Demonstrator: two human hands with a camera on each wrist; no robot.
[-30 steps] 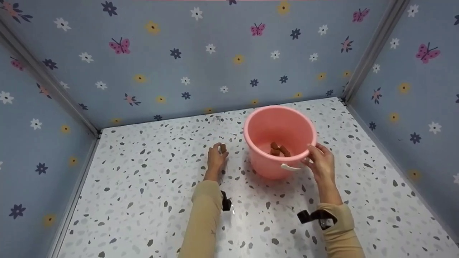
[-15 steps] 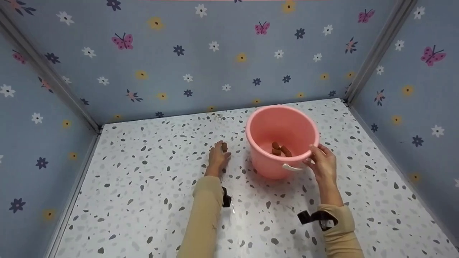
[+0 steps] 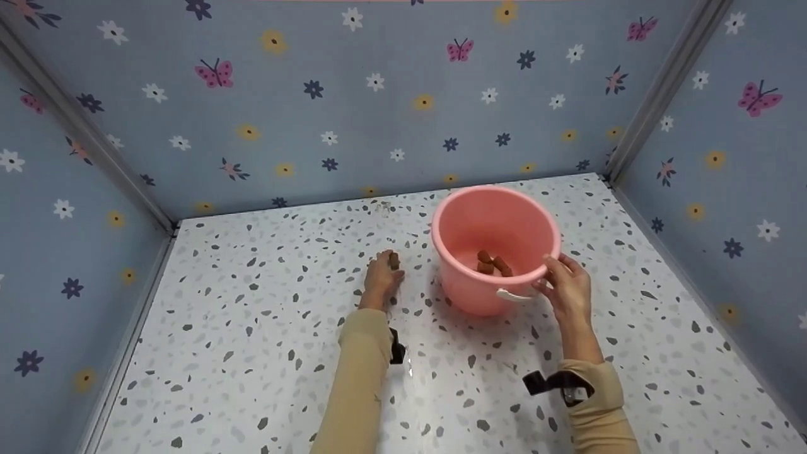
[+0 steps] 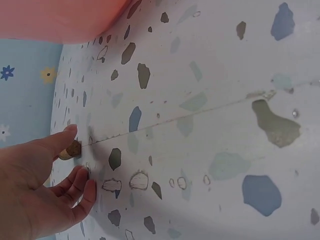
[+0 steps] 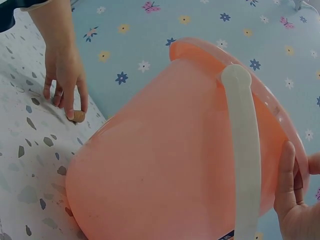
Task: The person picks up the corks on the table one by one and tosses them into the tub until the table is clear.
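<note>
At the left of the pink bucket [image 3: 466,293], my left hand [image 3: 380,280] is low over the speckled surface, its thumb and index finger around a small brown cork [image 3: 394,260]. The left wrist view has the end of this cork [image 4: 75,149] showing just beyond the thumb, the other fingers curled loosely. My right hand [image 3: 570,290] grips the bucket's rim at the near right, thumb and fingers on either side of the wall. Several more corks [image 3: 485,268] lie at the bottom of the bucket. Its mouth leans toward me.
A white handle [image 5: 242,150] hangs down the bucket's side, near my right hand. Flower-and-butterfly panels [image 3: 378,113] enclose the white speckled tabletop [image 3: 252,353] at the back and both sides. Black camera straps [image 3: 561,380] sit on my wrists.
The left fingers have drawn in closer around the cork, which stays at about the same spot. My right hand keeps its grip on the rim. The head view has shifted slightly.
</note>
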